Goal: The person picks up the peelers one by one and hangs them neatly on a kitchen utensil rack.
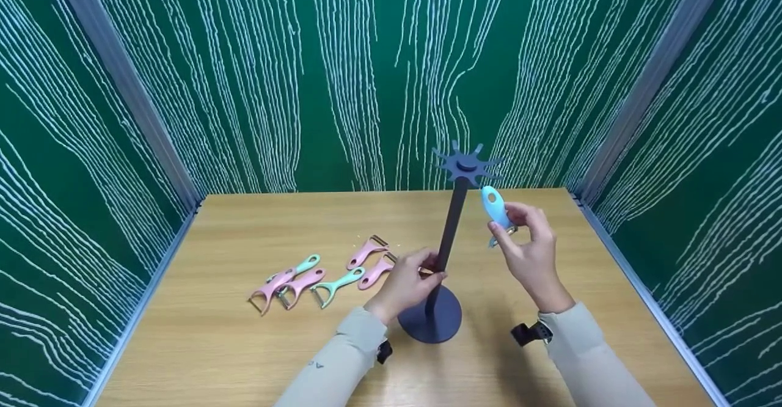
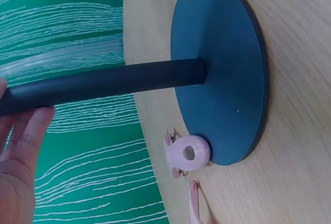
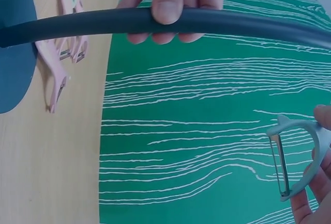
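Observation:
A dark stand with a round base [image 1: 445, 315], a slim pole [image 1: 453, 220] and a star-shaped hook top [image 1: 465, 165] rises from the table. My left hand [image 1: 408, 282] grips the pole low down; the right wrist view shows its thumb and fingers wrapped round it. In my right hand [image 1: 533, 254] is a light blue Y-shaped peeler [image 1: 493, 204], pinched near its head. The peeler's handle, with its oval hole, points up just below and right of the hook top. Its metal blade [image 3: 280, 164] shows in the right wrist view.
Left of the stand lie several pink and mint peelers. A mint peeler [image 1: 337, 286] and two pink ones, one farther back [image 1: 366, 251], are nearest the stand; others overlap farther left [image 1: 287, 280]. Green, white-streaked walls [image 1: 391, 89] enclose the wooden table [image 1: 214, 346].

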`<state>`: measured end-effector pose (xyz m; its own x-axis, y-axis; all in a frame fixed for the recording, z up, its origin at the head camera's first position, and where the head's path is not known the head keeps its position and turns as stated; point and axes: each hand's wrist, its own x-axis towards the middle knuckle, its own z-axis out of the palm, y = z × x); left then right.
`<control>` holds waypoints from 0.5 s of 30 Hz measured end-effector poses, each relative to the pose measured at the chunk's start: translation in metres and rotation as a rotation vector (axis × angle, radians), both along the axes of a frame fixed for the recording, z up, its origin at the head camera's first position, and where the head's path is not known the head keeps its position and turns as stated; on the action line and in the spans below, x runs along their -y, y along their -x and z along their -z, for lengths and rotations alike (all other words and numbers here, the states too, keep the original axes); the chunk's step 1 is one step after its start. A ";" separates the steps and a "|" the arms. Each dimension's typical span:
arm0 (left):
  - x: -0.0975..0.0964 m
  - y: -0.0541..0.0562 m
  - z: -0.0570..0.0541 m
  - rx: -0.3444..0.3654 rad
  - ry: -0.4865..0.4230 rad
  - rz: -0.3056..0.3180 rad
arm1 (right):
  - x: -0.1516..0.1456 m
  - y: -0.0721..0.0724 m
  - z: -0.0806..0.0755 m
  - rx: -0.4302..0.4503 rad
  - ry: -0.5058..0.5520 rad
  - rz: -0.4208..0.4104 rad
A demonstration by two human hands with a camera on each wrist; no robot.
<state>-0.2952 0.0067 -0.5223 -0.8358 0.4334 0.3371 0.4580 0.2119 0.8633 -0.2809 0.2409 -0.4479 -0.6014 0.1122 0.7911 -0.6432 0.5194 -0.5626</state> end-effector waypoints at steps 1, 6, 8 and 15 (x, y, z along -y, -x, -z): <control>0.000 0.000 0.000 -0.001 0.000 0.001 | 0.000 -0.001 -0.001 -0.015 0.007 -0.004; 0.000 0.000 0.000 -0.007 0.001 0.002 | 0.002 -0.004 -0.008 -0.069 0.026 -0.018; 0.000 0.000 0.000 -0.008 0.005 0.001 | 0.003 -0.007 -0.012 -0.077 0.031 -0.025; 0.000 0.000 0.000 -0.001 0.013 0.000 | 0.006 -0.016 -0.022 -0.118 0.063 -0.058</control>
<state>-0.2948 0.0070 -0.5218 -0.8355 0.4379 0.3320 0.4587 0.2231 0.8601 -0.2653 0.2352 -0.4261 -0.5117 0.1318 0.8490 -0.7345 0.4454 -0.5119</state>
